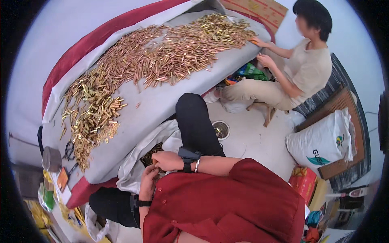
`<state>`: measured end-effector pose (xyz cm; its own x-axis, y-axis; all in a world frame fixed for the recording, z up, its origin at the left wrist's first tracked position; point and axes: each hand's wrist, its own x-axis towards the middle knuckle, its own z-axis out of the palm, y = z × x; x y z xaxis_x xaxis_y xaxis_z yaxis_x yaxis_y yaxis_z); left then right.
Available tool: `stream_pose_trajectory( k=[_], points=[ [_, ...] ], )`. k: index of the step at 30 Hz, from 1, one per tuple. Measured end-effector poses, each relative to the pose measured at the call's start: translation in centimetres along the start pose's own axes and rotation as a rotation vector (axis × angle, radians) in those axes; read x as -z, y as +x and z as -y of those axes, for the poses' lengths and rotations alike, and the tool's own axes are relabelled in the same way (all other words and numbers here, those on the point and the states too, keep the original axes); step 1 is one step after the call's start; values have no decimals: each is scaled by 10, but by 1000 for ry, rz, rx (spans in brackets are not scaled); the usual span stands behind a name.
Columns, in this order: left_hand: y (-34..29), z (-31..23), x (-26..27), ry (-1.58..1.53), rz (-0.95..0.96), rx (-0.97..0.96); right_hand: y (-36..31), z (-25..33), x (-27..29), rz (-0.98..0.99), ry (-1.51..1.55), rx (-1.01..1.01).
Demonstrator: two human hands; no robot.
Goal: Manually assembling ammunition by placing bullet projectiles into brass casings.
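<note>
Metal pieces point(164, 60) — hundreds — two hands point(167, 161), close together

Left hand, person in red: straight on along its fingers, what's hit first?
Likely the right hand, whose fingers sit just ahead of the left hand. Beyond them: metal pieces amid white fabric. Depth is unclear from one view.

The person's hands are held close together between the knees. The right forearm point(214, 165) is stretched leftward across the body, and the right hand point(167, 161) is curled, fingers bent inward. The left forearm point(142, 214) is pointed forward, with the left hand point(148, 178) placed just beside the other — whether anything is pinched cannot be made out. Both wrists are strapped in black. The knees point(191, 106) are spread wide.
</note>
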<state>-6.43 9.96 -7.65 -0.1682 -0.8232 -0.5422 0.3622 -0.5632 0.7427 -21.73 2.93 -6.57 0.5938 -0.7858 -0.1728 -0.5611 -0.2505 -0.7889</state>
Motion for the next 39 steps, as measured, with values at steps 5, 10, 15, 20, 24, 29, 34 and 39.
stream_pose_trajectory(
  k=[5, 10, 15, 20, 24, 29, 34, 39],
  points=[
    [4, -4, -7, -87, -44, -29, -4, 5, 9, -13, 5, 63],
    [6, -4, -4, -51, -88, 13, -3, 7, 7, 11, -13, 96],
    [6, -1, -2, -46, -122, 57, -2, 7, 3, -25, 71, 128],
    [5, 3, 7, 42, -167, 48, 0, 3, -6, -39, 118, 183],
    [6, 1, 0, 108, -189, 12, 5, -8, -12, -82, 113, 295],
    [4, -1, 2, 76, -215, 56, 4, 2, -5, -73, 110, 243],
    [13, 4, 10, 14, -172, 53, 2, 3, -5, -80, 96, 255],
    [12, 2, 16, -35, -189, 38, 6, 4, -7, -81, 138, 276]
  ],
)
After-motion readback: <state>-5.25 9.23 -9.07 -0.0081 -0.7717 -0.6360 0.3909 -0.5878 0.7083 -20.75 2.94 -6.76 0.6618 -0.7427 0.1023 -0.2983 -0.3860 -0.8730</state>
